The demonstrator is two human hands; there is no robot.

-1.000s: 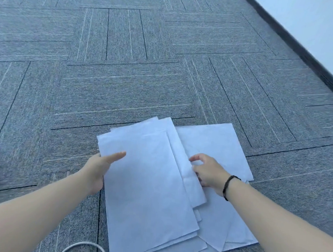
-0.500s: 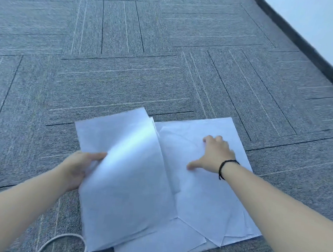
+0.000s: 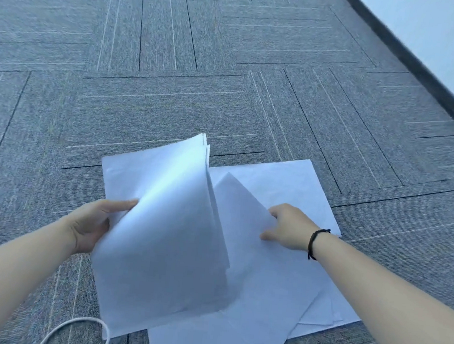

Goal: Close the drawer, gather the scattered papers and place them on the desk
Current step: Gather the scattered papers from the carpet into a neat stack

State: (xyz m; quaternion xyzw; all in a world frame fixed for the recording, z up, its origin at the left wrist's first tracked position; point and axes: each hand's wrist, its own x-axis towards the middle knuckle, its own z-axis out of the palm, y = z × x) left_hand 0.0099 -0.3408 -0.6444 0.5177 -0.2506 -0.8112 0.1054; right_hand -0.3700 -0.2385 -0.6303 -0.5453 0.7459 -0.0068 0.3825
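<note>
My left hand (image 3: 96,224) pinches the left edge of a few papers (image 3: 164,238), thumb on top, so they bow up off the carpet (image 3: 172,97). My right hand (image 3: 288,227) grips the edge of another sheet (image 3: 239,214) that lifts at a slant; I cannot quite tell how its fingers close. More sheets (image 3: 296,184) lie flat beneath, corners fanned toward me. Open carpet runs ahead to the dark baseboard (image 3: 414,62); a white cord (image 3: 77,329) curls near my left forearm.

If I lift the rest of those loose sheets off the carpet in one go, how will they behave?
Likely floppy: the sheets in the left hand already bow. They probably slide apart, since the papers under the right hand lie fanned at odd angles. Corners may crease.
</note>
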